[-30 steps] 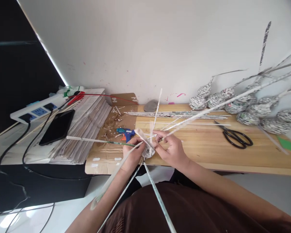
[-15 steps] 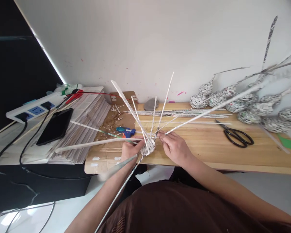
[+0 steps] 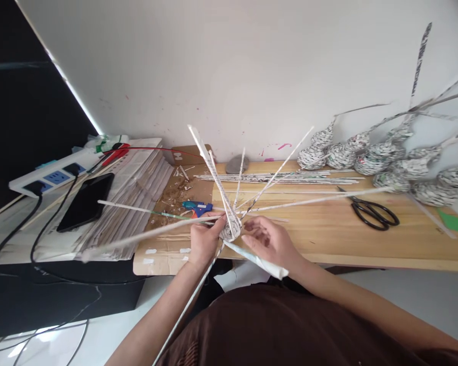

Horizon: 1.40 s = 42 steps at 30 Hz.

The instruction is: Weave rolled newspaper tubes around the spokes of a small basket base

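A small woven newspaper piece point(image 3: 231, 230) is held above the table's front edge, with several rolled paper tubes fanning out of it. My left hand point(image 3: 206, 239) grips its left side between thumb and fingers. On the other side, my right hand point(image 3: 269, 238) is apart from the weave, its fingers loosely curved and spread with nothing in them. One thick paper tube point(image 3: 255, 259) points toward me just below the right hand. Another long tube point(image 3: 320, 199) stretches right over the table.
Black-handled scissors point(image 3: 372, 211) lie at right. Several woven gourd shapes point(image 3: 341, 156) stand by the wall. Loose paper tubes point(image 3: 290, 178), a grey stone point(image 3: 236, 164) and a blue glue gun point(image 3: 198, 207) are behind. A phone point(image 3: 86, 202) and power strip point(image 3: 55, 175) rest on stacked newspapers point(image 3: 137, 188) at left.
My right hand has let go of the tube by the weave and drawn slightly back and down. The tubes have swung round: the thick near one now points right, the long right one sits lower.
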Motion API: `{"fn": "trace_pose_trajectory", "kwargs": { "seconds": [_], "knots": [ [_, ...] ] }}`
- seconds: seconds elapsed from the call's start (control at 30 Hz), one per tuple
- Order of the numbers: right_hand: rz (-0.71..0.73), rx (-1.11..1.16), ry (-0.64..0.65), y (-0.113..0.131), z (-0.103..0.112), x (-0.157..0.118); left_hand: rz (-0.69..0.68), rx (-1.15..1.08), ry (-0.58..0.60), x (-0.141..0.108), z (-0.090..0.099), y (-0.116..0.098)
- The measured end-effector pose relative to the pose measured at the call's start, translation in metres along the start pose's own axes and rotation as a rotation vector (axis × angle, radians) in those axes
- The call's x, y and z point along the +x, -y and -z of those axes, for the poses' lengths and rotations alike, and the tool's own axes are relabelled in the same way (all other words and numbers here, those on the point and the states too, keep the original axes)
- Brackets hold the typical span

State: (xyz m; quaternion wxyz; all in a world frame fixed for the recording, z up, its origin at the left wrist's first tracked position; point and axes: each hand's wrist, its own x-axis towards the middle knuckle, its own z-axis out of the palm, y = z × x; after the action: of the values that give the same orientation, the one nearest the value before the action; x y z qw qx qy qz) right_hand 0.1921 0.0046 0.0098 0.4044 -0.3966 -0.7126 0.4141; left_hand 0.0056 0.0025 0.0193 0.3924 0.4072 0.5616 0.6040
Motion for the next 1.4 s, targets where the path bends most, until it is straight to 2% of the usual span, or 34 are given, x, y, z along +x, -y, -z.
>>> {"fn": "trace_pose_trajectory", "kwargs": {
  "seconds": [0.1, 0.2, 0.3, 0.57, 0.77, 0.93, 1.2, 1.4],
  "knots": [
    [-0.149, 0.258, 0.094, 0.003, -0.017, 0.005, -0.036, 0.011, -0.024, -0.001, -0.006, 0.002],
    [-0.299, 0.362, 0.075, 0.003, -0.031, 0.013, -0.062, -0.03, -0.034, -0.001, -0.01, 0.009],
    [-0.347, 0.396, 0.05, 0.005, -0.037, 0.019, -0.039, -0.064, -0.031, 0.001, -0.01, 0.013],
    [-0.325, 0.519, 0.029, 0.006, -0.03, 0.02, 0.09, -0.052, 0.098, 0.006, -0.006, 0.003],
    [-0.563, 0.827, -0.06, 0.013, -0.027, 0.024, 0.025, -0.068, 0.084, 0.004, -0.01, 0.008],
    [-0.565, 0.807, -0.082, 0.012, -0.031, 0.026, 0.005, -0.085, 0.09, 0.004, -0.01, 0.008],
    [-0.568, 0.758, -0.19, 0.009, -0.035, 0.027, 0.032, -0.063, 0.112, 0.004, -0.011, 0.01],
    [-0.627, 0.71, -0.144, 0.008, -0.03, 0.03, 0.052, -0.01, 0.254, 0.009, -0.004, 0.01]
  ]
}}
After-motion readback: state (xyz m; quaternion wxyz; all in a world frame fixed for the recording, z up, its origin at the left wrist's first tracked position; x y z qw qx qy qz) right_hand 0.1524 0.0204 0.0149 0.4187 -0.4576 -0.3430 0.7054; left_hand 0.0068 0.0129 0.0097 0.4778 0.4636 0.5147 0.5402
